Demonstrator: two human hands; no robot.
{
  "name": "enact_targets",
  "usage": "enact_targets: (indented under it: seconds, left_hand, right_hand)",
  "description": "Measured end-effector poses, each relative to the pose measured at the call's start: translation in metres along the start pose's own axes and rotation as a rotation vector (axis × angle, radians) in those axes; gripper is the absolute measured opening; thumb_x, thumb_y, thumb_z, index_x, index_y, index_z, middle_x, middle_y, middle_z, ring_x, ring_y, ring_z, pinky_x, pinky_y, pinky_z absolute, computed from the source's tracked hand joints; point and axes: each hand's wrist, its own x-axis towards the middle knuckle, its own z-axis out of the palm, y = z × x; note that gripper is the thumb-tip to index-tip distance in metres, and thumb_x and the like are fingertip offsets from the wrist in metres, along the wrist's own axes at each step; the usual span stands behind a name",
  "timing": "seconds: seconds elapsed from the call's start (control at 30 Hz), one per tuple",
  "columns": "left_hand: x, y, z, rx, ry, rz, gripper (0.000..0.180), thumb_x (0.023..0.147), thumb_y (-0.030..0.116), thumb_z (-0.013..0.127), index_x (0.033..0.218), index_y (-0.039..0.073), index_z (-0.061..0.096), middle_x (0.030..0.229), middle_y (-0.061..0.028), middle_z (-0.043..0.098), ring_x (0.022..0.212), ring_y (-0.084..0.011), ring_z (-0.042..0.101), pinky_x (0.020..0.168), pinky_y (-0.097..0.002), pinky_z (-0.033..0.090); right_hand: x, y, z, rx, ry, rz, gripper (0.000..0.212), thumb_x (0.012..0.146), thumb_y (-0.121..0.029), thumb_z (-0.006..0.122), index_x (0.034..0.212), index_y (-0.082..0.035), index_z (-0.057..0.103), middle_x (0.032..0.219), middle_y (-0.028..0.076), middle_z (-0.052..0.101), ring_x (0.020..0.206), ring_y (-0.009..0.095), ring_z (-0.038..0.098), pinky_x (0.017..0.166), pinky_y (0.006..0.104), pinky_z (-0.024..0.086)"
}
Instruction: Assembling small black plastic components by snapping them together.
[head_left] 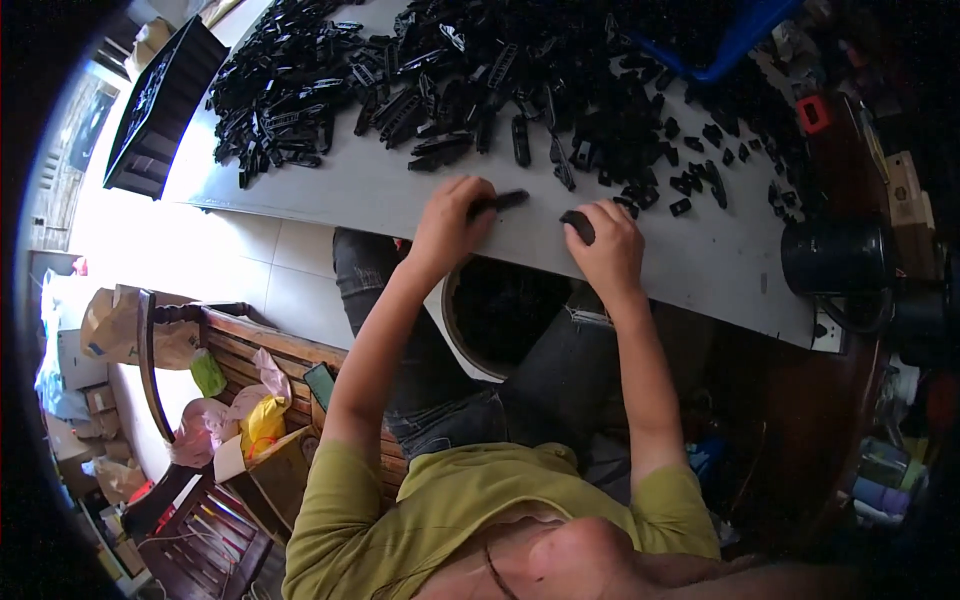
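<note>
My left hand [452, 222] is closed around a narrow black plastic part [510, 199], whose end sticks out to the right past the fingers. To its right, my right hand [612, 246] grips a short, rounded black plastic piece [578, 226] between thumb and fingers. Both hands are just above the near edge of the grey-white table [700, 245], with a small gap between the two pieces. Beyond them lies a wide heap of black plastic parts [400, 75], some long and ribbed. Smaller black pieces [690, 183] are scattered at the right.
A round tub [452, 318] with a dark inside sits between my knees below the table edge. At the far left stands a black crate [150, 150]; a blue bin [720, 62] is at the back right. A black pot-like container [835, 257] stands at the right edge. A wooden bench [270, 335] holds bags.
</note>
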Motion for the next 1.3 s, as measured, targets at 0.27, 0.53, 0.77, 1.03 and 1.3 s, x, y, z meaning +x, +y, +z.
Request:
enact_targets:
  seconds: [0.27, 0.53, 0.77, 1.03, 1.3]
  left_hand:
    - [-0.003, 0.009, 0.002, -0.261, -0.261, 0.086, 0.026, 0.072, -0.002, 0.07, 0.097, 0.0, 0.061, 0.095, -0.0133, 0.063, 0.09, -0.032, 0.061, 0.081, -0.037, 0.049]
    - [0.002, 0.009, 0.003, -0.386, -0.328, 0.093, 0.023, 0.071, -0.001, 0.073, 0.092, -0.003, 0.064, 0.096, -0.0116, 0.064, 0.089, -0.0259, 0.064, 0.077, -0.0338, 0.051]
    - [-0.004, 0.009, 0.015, -0.297, -0.314, 0.17, 0.025, 0.073, 0.003, 0.073, 0.095, 0.001, 0.064, 0.098, -0.0109, 0.064, 0.094, -0.0287, 0.062, 0.082, -0.0366, 0.05]
    - [-0.006, 0.011, 0.014, -0.201, -0.26, 0.254, 0.032, 0.077, 0.011, 0.071, 0.107, 0.005, 0.06, 0.108, -0.0134, 0.06, 0.1, -0.034, 0.057, 0.086, -0.0411, 0.048]
    - [-0.104, -0.008, -0.031, 0.362, 0.23, 0.183, 0.054, 0.073, 0.01, 0.072, 0.125, 0.009, 0.055, 0.122, -0.0121, 0.055, 0.11, -0.0332, 0.054, 0.095, -0.0439, 0.043]
  right_hand:
    - [0.001, -0.003, -0.002, 0.276, -0.117, -0.142, 0.026, 0.066, -0.007, 0.077, 0.091, -0.006, 0.07, 0.097, 0.005, 0.059, 0.092, 0.025, 0.057, 0.084, 0.0357, 0.044]
    - [-0.003, 0.002, -0.005, 0.202, -0.235, -0.219, 0.027, 0.066, -0.007, 0.077, 0.092, -0.007, 0.071, 0.096, 0.003, 0.059, 0.094, 0.024, 0.054, 0.086, 0.0362, 0.041]
    - [-0.009, 0.011, -0.003, 0.329, -0.147, -0.211, 0.027, 0.072, -0.007, 0.075, 0.099, -0.003, 0.068, 0.101, 0.008, 0.058, 0.097, 0.025, 0.056, 0.086, 0.0375, 0.044]
    - [-0.006, 0.063, -0.005, -0.063, 0.17, -0.066, 0.023, 0.083, -0.006, 0.065, 0.105, -0.004, 0.063, 0.106, 0.012, 0.058, 0.099, 0.031, 0.057, 0.084, 0.038, 0.047]
    - [-0.013, 0.057, -0.01, 0.008, 0.122, 0.024, 0.024, 0.088, -0.007, 0.063, 0.112, -0.002, 0.059, 0.113, 0.012, 0.054, 0.091, 0.027, 0.06, 0.075, 0.0369, 0.052]
